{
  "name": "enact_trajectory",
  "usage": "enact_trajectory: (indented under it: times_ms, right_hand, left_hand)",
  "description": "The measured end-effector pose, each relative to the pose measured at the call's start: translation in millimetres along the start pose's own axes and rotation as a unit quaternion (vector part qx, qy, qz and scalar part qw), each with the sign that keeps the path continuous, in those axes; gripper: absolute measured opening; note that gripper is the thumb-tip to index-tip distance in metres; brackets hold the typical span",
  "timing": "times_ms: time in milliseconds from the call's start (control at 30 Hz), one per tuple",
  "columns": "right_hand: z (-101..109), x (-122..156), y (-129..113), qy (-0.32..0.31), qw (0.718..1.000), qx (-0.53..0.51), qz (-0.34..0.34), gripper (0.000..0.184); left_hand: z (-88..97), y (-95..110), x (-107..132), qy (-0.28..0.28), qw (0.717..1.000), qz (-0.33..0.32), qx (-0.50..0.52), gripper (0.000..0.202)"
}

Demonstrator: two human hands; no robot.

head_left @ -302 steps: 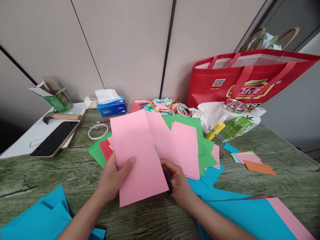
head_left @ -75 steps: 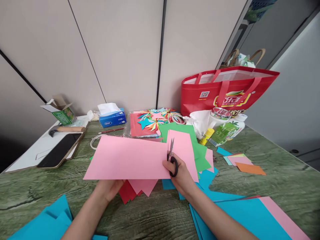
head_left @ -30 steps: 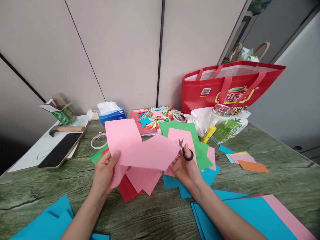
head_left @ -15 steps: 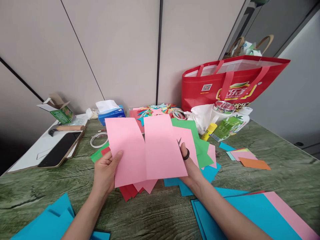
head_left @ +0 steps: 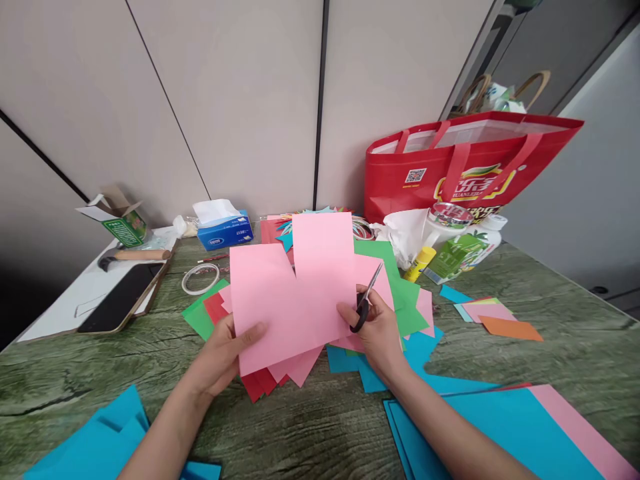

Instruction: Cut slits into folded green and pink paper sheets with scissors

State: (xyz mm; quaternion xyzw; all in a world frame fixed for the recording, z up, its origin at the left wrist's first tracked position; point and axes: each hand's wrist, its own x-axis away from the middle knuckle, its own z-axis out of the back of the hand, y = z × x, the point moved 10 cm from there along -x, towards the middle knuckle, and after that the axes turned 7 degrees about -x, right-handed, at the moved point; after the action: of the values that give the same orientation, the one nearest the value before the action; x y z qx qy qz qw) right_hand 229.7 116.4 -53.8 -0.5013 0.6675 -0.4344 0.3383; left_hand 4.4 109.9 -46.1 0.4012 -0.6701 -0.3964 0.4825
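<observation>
Pink paper (head_left: 295, 313) is held up between my hands, with a cut running down from its top edge to about its middle. The part right of the cut stands higher than the left part. My left hand (head_left: 220, 353) pinches the lower left edge, thumb in front. With my right hand (head_left: 377, 333) I hold black-handled scissors (head_left: 363, 307), blades pointing up, and the thumb lies on the paper's right edge. Behind and below are more pink sheets (head_left: 303, 368), red paper (head_left: 257, 385), green paper (head_left: 403, 303) and blue paper (head_left: 373, 380).
Blue sheets lie front left (head_left: 107, 433) and front right (head_left: 480, 427). A tape roll (head_left: 200, 291), tissue box (head_left: 225, 232), phone (head_left: 121, 298) and hammer (head_left: 135, 255) are on the left. A glue stick (head_left: 419, 264), carton (head_left: 457, 257), red bag (head_left: 415, 193) and paper strips (head_left: 510, 327) are on the right.
The two pink parts have come closer together, the right one rising. My right hand has shifted up the paper's edge, and the scissors now show more fully, turned upward.
</observation>
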Motion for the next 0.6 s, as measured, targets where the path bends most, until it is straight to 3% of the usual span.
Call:
enact_trajectory:
  times_ms: [100,300,467,600]
  right_hand:
    - [3,-2,0,0.01,1.0,-0.003,0.012,0.034]
    - [16,-8,-2,0.051,0.998,0.013,0.024,0.034]
    - [16,-7,-3,0.051,0.998,0.009,0.021,0.034]
    - [19,-3,-13,0.074,0.995,0.02,0.059,0.033]
  left_hand:
    - [-8.1,-6,-1,-0.032,0.999,0.008,-0.036,0.027]
    - [18.7,5,-4,0.099,0.99,-0.053,-0.088,0.027]
    - [10.7,3,-4,0.071,0.993,-0.04,-0.081,0.029]
    - [15.2,8,-4,0.091,0.991,-0.058,-0.073,0.025]
